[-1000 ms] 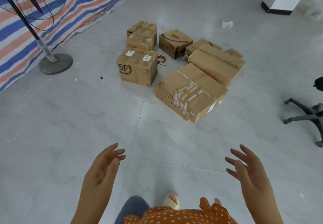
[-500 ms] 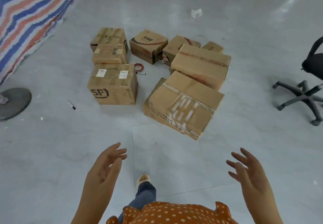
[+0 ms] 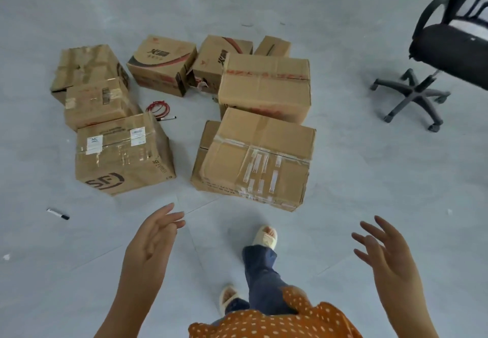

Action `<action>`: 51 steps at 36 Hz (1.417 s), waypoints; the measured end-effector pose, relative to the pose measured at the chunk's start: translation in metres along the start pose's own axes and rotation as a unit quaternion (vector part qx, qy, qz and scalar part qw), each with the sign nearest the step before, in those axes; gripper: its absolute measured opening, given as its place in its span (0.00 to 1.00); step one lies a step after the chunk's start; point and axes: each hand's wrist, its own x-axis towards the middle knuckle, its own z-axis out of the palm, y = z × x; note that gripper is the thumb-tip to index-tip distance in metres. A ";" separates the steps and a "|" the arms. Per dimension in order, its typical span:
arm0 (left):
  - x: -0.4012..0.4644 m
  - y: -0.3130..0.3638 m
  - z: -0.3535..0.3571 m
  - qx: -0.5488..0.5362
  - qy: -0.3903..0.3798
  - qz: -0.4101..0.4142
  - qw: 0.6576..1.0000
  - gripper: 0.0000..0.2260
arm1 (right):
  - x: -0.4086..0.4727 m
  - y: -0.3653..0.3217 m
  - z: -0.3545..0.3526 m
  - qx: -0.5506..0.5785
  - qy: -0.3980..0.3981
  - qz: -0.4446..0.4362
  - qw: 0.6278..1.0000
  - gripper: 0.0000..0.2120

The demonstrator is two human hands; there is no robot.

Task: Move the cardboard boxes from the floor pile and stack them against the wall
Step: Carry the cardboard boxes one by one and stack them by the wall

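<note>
Nearest the camera, the person's left hand [image 3: 153,240] and right hand [image 3: 388,253] hang out in front with fingers spread and palms turned inward, each released and grasping nothing; between them a foot in a pale slipper [image 3: 265,237] is planted on the grey floor [image 3: 369,179]; just beyond the hands sit the two closest cardboard boxes, the taped box [image 3: 253,161] ahead and slightly right and the SF box [image 3: 124,158] ahead and left, apart from each other and neither touched by a hand; a black marker [image 3: 58,213] lies well left of the left hand; behind these the plain large box [image 3: 264,87] rests just beside the taped one, with two worn boxes at the left, a coil of red cord [image 3: 158,106] in the gap, and three more printed boxes at the back; an office chair [image 3: 435,68] stands at far right; no wall shows here, and every box in view lies in the floor pile, so the stacking seems barely begun or not begun; the likely step in hand is the approach to lift a near box, with the whole visible pile left to carry
</note>
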 end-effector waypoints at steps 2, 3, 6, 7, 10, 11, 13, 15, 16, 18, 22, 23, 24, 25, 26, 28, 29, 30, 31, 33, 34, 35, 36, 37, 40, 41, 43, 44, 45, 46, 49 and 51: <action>0.025 0.003 0.006 0.009 -0.008 0.005 1.000 0.19 | 0.022 -0.002 0.008 -0.012 0.005 0.009 1.000 0.38; 0.038 0.004 0.008 0.012 -0.009 0.003 1.000 0.19 | 0.035 -0.004 0.012 -0.023 0.006 0.015 1.000 0.36; 0.078 0.006 0.018 0.022 -0.016 -0.018 0.999 0.15 | 0.079 -0.007 0.024 -0.053 0.002 0.030 0.998 0.20; 0.092 0.006 0.022 0.027 -0.023 -0.028 0.999 0.13 | 0.094 -0.006 0.027 -0.066 0.001 0.040 0.997 0.20; 0.136 0.000 0.038 0.053 -0.053 -0.066 0.995 0.10 | 0.138 -0.004 0.037 -0.084 -0.006 0.071 0.994 0.20; 0.151 -0.006 0.043 0.065 -0.063 -0.078 0.993 0.10 | 0.152 -0.001 0.041 -0.090 -0.011 0.080 0.993 0.20; 0.182 -0.021 0.055 0.088 -0.078 -0.110 0.987 0.09 | 0.179 0.009 0.050 -0.113 -0.027 0.101 0.988 0.20; 0.213 -0.037 0.068 0.101 -0.089 -0.144 0.980 0.09 | 0.206 0.022 0.059 -0.134 -0.042 0.126 0.982 0.20; 0.228 -0.046 0.075 0.106 -0.093 -0.165 0.976 0.10 | 0.219 0.030 0.064 -0.141 -0.048 0.143 0.979 0.19; 0.258 -0.067 0.088 0.127 -0.110 -0.210 0.963 0.11 | 0.245 0.048 0.075 -0.142 -0.048 0.178 0.973 0.18; 0.324 -0.128 0.110 0.198 -0.142 -0.270 0.931 0.14 | 0.293 0.099 0.105 -0.145 -0.037 0.238 0.960 0.18; 0.340 -0.144 0.116 0.219 -0.144 -0.275 0.925 0.15 | 0.305 0.116 0.113 -0.150 -0.035 0.252 0.955 0.17; 0.356 -0.161 0.122 0.239 -0.143 -0.275 0.920 0.15 | 0.316 0.135 0.121 -0.157 -0.032 0.265 0.951 0.17; 0.373 -0.179 0.128 0.256 -0.137 -0.272 0.918 0.16 | 0.326 0.154 0.130 -0.162 -0.029 0.275 0.947 0.18; 0.389 -0.196 0.135 0.268 -0.127 -0.262 0.918 0.18 | 0.336 0.173 0.138 -0.168 -0.025 0.285 0.943 0.18; 0.420 -0.228 0.148 0.291 -0.109 -0.239 0.920 0.19 | 0.351 0.208 0.153 -0.192 -0.023 0.299 0.934 0.19; 0.432 -0.242 0.153 0.300 -0.102 -0.231 0.920 0.19 | 0.356 0.225 0.160 -0.206 -0.022 0.305 0.930 0.21; 0.444 -0.255 0.158 0.300 -0.095 -0.222 0.923 0.20 | 0.360 0.240 0.166 -0.215 -0.018 0.309 0.926 0.22; 0.457 -0.269 0.160 0.303 -0.090 -0.214 0.924 0.22 | 0.363 0.255 0.173 -0.220 -0.013 0.312 0.924 0.24; 0.477 -0.299 0.161 0.311 -0.081 -0.223 0.920 0.27 | 0.365 0.279 0.184 -0.218 -0.002 0.323 0.921 0.27; 0.484 -0.314 0.161 0.314 -0.078 -0.235 0.916 0.29 | 0.366 0.290 0.189 -0.210 0.001 0.331 0.920 0.28; 0.488 -0.323 0.163 0.314 -0.080 -0.253 0.912 0.29 | 0.367 0.299 0.194 -0.202 0.002 0.338 0.919 0.28; 0.489 -0.330 0.167 0.309 -0.082 -0.276 0.907 0.28 | 0.367 0.307 0.199 -0.193 0.004 0.345 0.918 0.27; 0.488 -0.335 0.170 0.297 -0.087 -0.299 0.903 0.26 | 0.366 0.312 0.203 -0.181 0.008 0.350 0.919 0.25; 0.484 -0.353 0.174 0.252 -0.087 -0.324 0.908 0.25 | 0.366 0.321 0.211 -0.138 0.040 0.351 0.925 0.21; 0.481 -0.353 0.172 0.237 -0.087 -0.321 0.913 0.25 | 0.365 0.322 0.211 -0.122 0.050 0.347 0.928 0.20; 0.480 -0.351 0.166 0.215 -0.090 -0.321 0.918 0.23 | 0.364 0.321 0.209 -0.080 0.069 0.346 0.932 0.20; 0.482 -0.351 0.162 0.202 -0.091 -0.326 0.919 0.22 | 0.364 0.318 0.208 -0.057 0.076 0.349 0.932 0.20; 0.484 -0.351 0.157 0.187 -0.097 -0.330 0.920 0.21 | 0.364 0.314 0.205 -0.032 0.082 0.352 0.932 0.20; 0.485 -0.348 0.154 0.171 -0.102 -0.333 0.922 0.19 | 0.363 0.309 0.202 -0.007 0.086 0.357 0.930 0.20; 0.488 -0.331 0.150 0.124 -0.123 -0.317 0.932 0.11 | 0.365 0.287 0.189 0.052 0.075 0.353 0.931 0.20; 0.487 -0.311 0.151 0.096 -0.143 -0.305 0.937 0.09 | 0.369 0.271 0.178 0.079 0.066 0.350 0.931 0.20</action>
